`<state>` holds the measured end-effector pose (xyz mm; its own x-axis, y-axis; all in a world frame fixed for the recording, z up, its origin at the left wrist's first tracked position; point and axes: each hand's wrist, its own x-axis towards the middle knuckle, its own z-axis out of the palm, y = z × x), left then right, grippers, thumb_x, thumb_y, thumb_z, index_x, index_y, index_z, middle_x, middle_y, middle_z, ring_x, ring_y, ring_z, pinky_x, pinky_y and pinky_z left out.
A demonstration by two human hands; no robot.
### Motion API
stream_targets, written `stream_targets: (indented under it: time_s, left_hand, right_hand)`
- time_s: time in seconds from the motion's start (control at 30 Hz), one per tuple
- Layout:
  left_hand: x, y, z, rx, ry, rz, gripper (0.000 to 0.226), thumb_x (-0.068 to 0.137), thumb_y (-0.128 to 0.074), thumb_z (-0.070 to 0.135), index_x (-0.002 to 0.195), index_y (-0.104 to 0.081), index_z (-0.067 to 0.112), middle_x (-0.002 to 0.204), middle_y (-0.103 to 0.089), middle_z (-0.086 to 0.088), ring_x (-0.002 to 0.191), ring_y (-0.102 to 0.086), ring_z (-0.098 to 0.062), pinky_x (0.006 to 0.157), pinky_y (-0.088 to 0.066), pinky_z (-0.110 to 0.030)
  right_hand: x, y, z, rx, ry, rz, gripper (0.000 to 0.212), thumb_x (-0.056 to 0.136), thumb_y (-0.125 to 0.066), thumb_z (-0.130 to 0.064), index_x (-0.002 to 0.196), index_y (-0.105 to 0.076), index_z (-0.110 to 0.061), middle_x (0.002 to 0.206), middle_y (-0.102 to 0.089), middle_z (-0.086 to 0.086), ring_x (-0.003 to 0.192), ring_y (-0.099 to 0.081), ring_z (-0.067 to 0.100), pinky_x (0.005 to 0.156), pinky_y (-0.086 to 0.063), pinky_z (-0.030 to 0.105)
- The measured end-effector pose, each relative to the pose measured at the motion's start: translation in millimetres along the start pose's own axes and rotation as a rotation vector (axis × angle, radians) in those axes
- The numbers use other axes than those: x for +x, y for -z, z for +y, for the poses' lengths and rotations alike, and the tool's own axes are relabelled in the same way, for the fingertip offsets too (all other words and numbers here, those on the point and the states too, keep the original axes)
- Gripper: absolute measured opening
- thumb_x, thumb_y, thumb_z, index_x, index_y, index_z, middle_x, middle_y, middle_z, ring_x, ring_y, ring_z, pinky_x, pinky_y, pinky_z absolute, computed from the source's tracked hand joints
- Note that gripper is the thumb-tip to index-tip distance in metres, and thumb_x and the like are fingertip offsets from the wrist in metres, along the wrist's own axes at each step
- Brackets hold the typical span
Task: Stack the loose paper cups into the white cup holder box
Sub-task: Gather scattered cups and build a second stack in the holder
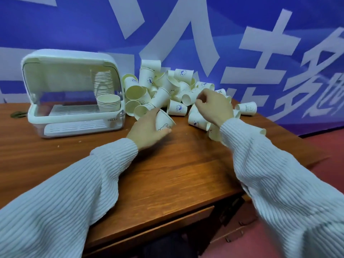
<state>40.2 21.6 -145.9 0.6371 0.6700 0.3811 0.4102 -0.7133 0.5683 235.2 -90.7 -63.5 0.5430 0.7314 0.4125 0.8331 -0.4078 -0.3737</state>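
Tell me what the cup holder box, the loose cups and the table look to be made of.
Cup holder box: apparently plastic, glossy white frame with a clear, see-through lid and base. Loose cups: seemingly paper, matte cream-white with printed blue logos and rolled rims. Table: wood or wood-look veneer, reddish-brown with visible grain and a slight sheen.

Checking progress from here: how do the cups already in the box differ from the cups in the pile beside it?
The box cups are nested rim-up in one neat stack; the pile cups lie loose, tipped every way, mostly on their sides. The box cups stand inside the white box, at its right end; the pile cups sprawl over the table against the banner. Prints show on many pile cups, none on the stack. Both are the same cream paper cups.
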Motion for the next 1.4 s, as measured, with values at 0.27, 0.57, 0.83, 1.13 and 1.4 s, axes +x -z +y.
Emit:
stream_targets:
  time_s: [0.27, 0.57, 0.83, 1.13, 1.4]
  left_hand:
    - [-2, 0, 14, 0.007, -0.023, 0.017, 0.080, 0.089, -0.075, 0.047, 0.153, -0.038, 0.015, 0.148, -0.052, -0.006, 0.134, -0.049, -0.025, 0.102, -0.039, -0.037]
    - [-9, 46, 2, -0.023, 0.015, 0.283, 0.089, 0.083, -0.069, 0.055, 0.156, -0.033, 0.020, 0.150, -0.052, -0.008, 0.134, -0.050, -0.031, 0.109, -0.044, -0.048]
    - [-37, 126, -50, -0.161, 0.231, 0.656, 0.093, 0.091, -0.073, 0.043, 0.162, -0.019, 0.018, 0.156, -0.046, -0.006, 0.141, -0.045, -0.023, 0.110, -0.035, -0.030]
    - [-58, 161, -97, -0.168, 0.338, 0.756, 0.087, 0.088, -0.077, 0.039, 0.157, -0.029, 0.019, 0.152, -0.048, 0.000, 0.136, -0.048, -0.017, 0.113, -0.040, -0.035]
    - [-53, 148, -108, -0.110, 0.341, 0.702, 0.086, 0.087, -0.077, 0.043, 0.157, -0.031, 0.020, 0.149, -0.050, -0.001, 0.135, -0.048, -0.021, 0.107, -0.040, -0.033]
  right_hand:
    - [-10, 20, 50, -0.508, -0.051, -0.318, 0.012, 0.092, -0.064, -0.039, 0.098, -0.067, -0.029, 0.078, -0.057, -0.007, 0.091, -0.051, 0.021, 0.108, -0.041, 0.057]
    - [-15, 21, -18, 0.092, 0.189, 0.063, 0.014, 0.089, -0.060, -0.037, 0.085, -0.064, -0.025, 0.081, -0.067, -0.009, 0.080, -0.062, 0.012, 0.069, -0.050, 0.036]
    - [14, -37, -129, 0.502, 0.449, 0.100, 0.011, 0.093, -0.065, -0.030, 0.098, -0.075, -0.026, 0.092, -0.073, -0.014, 0.090, -0.066, 0.006, 0.086, -0.053, 0.035]
    - [35, -97, -199, 0.176, 0.580, -0.169, 0.026, 0.096, -0.043, -0.032, 0.113, -0.061, -0.040, 0.109, -0.071, -0.006, 0.105, -0.064, 0.026, 0.086, -0.055, 0.049]
    - [42, -120, -203, -0.052, 0.663, -0.369, 0.043, 0.102, -0.043, -0.017, 0.138, -0.064, -0.028, 0.139, -0.065, 0.004, 0.127, -0.059, 0.030, 0.102, -0.049, 0.040]
